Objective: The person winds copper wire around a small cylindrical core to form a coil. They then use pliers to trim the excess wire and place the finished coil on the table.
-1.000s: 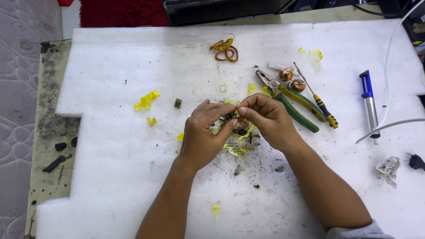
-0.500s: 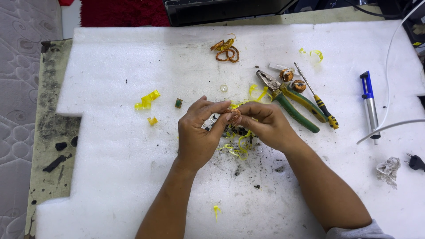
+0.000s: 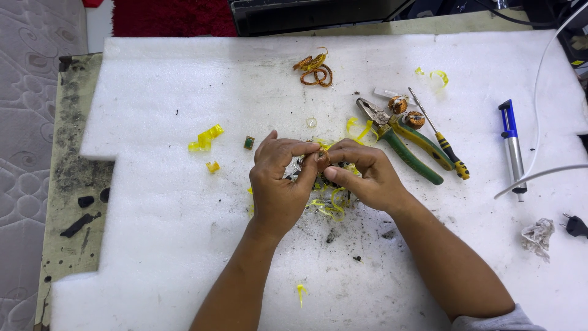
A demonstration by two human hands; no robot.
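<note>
Copper-wound coil [image 3: 321,160], small and brownish, sits pinched between the fingertips of both hands above the middle of the desk. The left hand [image 3: 278,184] closes thumb and forefinger on its left side; the right hand [image 3: 364,175] grips it from the right, thumb underneath and fingers [image 3: 349,150] curled over the top. Just under the hands lies a tangle of yellow tape scraps [image 3: 331,205] mixed with dark crumbs on the white foam sheet [image 3: 153,245] that covers the desk.

To the left of the hands, a small green square piece [image 3: 248,142] lies near more yellow tape bits [image 3: 205,138]. To the right, green-handled pliers [image 3: 401,144] lie just beside a yellow-and-black screwdriver [image 3: 440,138], with two more small wound coils [image 3: 407,111] close to the plier jaws. Behind the hands, a loop of loose copper wire [image 3: 315,67] rests on the foam. Well apart at the right edge lies a blue and silver pen-shaped tool [image 3: 511,147], crossed by a white cable [image 3: 539,175].
</note>
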